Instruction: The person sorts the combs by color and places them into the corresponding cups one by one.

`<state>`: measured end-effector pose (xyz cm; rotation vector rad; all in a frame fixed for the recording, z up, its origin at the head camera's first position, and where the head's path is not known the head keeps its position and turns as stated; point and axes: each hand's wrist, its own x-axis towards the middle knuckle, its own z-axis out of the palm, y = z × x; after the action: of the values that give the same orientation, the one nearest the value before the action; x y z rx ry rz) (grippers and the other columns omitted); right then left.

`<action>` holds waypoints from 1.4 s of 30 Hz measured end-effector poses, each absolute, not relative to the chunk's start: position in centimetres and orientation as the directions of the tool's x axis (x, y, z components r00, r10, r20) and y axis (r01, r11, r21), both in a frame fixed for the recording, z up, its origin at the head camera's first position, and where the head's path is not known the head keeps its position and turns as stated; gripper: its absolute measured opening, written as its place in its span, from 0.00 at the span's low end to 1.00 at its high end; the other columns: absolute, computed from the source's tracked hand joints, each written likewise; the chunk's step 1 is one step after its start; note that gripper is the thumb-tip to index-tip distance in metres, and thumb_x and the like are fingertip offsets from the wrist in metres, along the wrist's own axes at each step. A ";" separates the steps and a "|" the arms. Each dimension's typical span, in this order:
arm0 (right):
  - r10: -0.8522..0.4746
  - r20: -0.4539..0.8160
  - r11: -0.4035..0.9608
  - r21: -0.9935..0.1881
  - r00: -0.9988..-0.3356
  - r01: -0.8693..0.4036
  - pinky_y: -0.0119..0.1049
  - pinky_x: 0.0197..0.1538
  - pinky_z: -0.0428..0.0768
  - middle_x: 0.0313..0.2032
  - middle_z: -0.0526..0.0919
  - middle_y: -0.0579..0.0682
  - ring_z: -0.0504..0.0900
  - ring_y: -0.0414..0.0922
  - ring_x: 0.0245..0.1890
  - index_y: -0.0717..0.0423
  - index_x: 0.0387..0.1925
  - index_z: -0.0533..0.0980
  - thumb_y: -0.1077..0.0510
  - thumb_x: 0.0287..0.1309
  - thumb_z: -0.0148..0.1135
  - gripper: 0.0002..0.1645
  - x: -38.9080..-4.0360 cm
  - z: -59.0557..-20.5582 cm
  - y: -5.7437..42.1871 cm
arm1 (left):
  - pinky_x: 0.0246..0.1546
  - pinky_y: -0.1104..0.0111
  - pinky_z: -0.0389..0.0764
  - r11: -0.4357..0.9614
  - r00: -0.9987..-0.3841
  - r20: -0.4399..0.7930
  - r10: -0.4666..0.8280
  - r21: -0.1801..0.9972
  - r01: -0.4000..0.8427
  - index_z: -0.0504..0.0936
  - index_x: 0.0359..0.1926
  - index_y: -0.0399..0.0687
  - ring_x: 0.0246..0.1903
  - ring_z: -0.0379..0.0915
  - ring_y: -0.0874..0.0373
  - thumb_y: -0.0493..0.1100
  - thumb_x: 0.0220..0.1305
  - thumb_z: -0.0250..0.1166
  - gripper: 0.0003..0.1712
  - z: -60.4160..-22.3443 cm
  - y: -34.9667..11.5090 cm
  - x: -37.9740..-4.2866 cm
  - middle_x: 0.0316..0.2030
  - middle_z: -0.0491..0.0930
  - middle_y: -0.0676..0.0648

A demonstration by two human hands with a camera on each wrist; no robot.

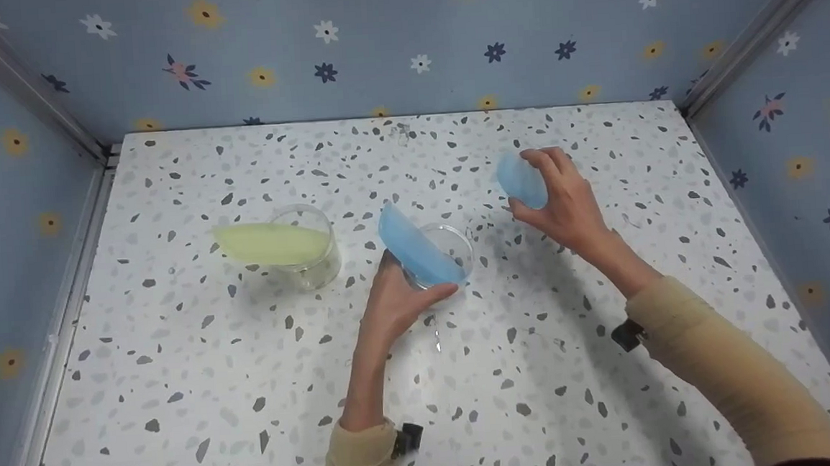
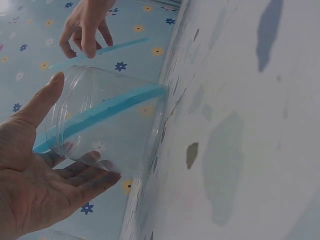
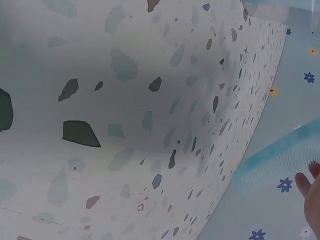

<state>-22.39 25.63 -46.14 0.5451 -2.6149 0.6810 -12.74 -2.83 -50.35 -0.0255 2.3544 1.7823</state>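
My left hand (image 1: pixel 394 299) holds a clear plastic jar (image 1: pixel 469 251), thumb on the near side and fingers around the far left side. A blue comb (image 1: pixel 420 251) leans inside this jar, its upper end sticking out past the rim; in the left wrist view the comb (image 2: pixel 107 111) slants through the clear wall. To the right, above the table, my right hand (image 1: pixel 564 198) pinches a second blue comb (image 1: pixel 520 182) between thumb and fingers. The right wrist view shows the teeth of that comb (image 3: pixel 280 160) and part of the hand (image 3: pixel 312 205).
On the left stands another clear jar (image 1: pixel 320 273) with a yellow-green comb (image 1: pixel 271 243) leaning out over its left side. The speckled white table (image 1: pixel 201 390) is bounded by blue flowered panels (image 1: pixel 374 41) at the back and sides.
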 end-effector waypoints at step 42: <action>-0.037 0.543 0.294 -0.797 -0.839 -0.528 0.44 0.54 0.87 0.48 0.78 0.51 0.82 0.54 0.49 0.60 0.64 0.69 0.60 0.56 0.69 0.34 -18.6 -40.2 18.1 | 0.79 0.54 0.63 0.290 -0.982 -0.159 0.106 0.949 -0.123 0.53 0.80 0.48 0.74 0.65 0.46 0.52 0.44 0.85 0.68 -50.4 -2.8 -12.7 0.72 0.68 0.42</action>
<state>-18.64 18.06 -40.24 0.5051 -2.1449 1.5664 -12.72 -2.76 -50.37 -0.0157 2.3630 1.7648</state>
